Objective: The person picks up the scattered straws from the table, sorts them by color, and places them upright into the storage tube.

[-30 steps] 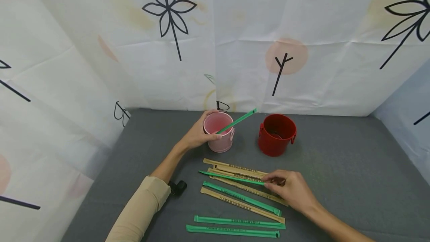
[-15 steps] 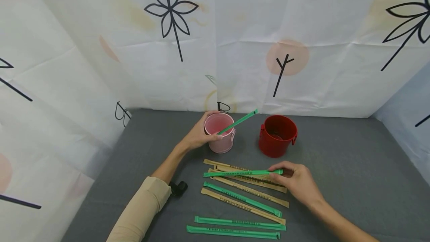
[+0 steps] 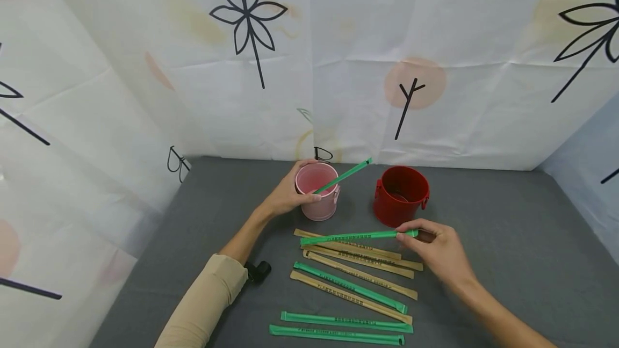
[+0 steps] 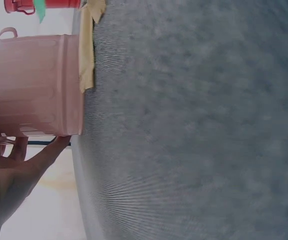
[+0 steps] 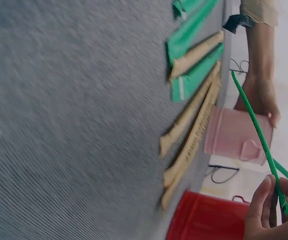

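Observation:
My left hand [image 3: 286, 192] grips the pink bucket [image 3: 319, 210] at the back of the table, thumb at the near rim and fingers round its far side. A green wrapped straw [image 3: 347, 174] leans in that bucket, its upper end sticking out to the right. My right hand [image 3: 441, 248] pinches another green wrapped straw [image 3: 358, 236] near its right end. In the head view this straw lies almost level across the top of the brown straws; the right wrist view shows the held straw [image 5: 256, 122] raised off the table, its far end pointing past the pink bucket [image 5: 239, 132].
To the right of the pink bucket stands a red bucket [image 3: 394, 209] with small side handles. Several brown wrapped straws [image 3: 367, 272] lie nearer me, among more green wrapped straws [image 3: 345, 283]. A white patterned cloth [image 3: 348, 95] rises behind the grey table [image 3: 508, 240].
My right hand has lifted the green straw off the brown ones and moved right and slightly away from me, turning the straw more level. The left hand stays on the pink bucket.

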Demonstrator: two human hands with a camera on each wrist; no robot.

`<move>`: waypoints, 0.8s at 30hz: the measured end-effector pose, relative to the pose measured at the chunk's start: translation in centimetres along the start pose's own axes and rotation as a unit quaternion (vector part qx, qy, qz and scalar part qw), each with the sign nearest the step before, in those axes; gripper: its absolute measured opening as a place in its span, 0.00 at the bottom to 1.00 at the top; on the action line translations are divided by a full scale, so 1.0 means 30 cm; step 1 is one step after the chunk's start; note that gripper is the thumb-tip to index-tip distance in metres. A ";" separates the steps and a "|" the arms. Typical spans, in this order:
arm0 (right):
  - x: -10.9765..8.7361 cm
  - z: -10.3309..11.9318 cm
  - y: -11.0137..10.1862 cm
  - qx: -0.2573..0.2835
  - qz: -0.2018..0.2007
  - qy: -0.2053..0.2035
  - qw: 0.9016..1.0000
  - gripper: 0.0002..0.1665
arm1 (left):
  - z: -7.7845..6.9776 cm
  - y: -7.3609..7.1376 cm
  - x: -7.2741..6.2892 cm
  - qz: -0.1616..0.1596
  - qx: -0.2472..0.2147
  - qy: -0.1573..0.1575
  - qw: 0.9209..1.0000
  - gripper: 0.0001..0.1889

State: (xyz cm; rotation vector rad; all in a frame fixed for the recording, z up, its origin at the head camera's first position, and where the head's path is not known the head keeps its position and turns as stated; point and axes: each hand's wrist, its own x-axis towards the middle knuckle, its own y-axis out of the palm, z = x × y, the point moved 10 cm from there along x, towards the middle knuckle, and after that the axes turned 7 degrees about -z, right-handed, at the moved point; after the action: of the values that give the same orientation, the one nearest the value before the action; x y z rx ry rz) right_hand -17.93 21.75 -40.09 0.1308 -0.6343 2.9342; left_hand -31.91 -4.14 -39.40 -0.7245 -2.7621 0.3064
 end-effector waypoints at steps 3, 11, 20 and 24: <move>0.007 0.033 -0.022 -0.003 -0.005 -0.022 1.000 0.12 | 0.000 -0.001 0.000 -0.001 -0.002 0.001 1.000 0.45; 0.045 0.122 -0.085 -0.023 -0.030 -0.067 0.997 0.10 | -0.010 -0.003 -0.003 -0.002 0.000 0.009 1.000 0.45; 0.091 0.209 -0.126 -0.018 -0.042 -0.100 0.994 0.08 | -0.021 -0.015 -0.004 -0.013 0.033 0.014 0.999 0.45; 0.111 0.226 -0.137 -0.018 -0.039 -0.102 0.994 0.09 | -0.025 -0.013 -0.002 -0.011 0.037 0.017 0.999 0.45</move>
State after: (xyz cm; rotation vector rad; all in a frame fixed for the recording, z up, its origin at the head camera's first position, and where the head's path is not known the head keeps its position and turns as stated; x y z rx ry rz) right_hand -20.22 23.01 -31.90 0.4445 -0.6922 2.8554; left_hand -31.81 -4.42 -38.61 -0.6730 -2.7096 0.3853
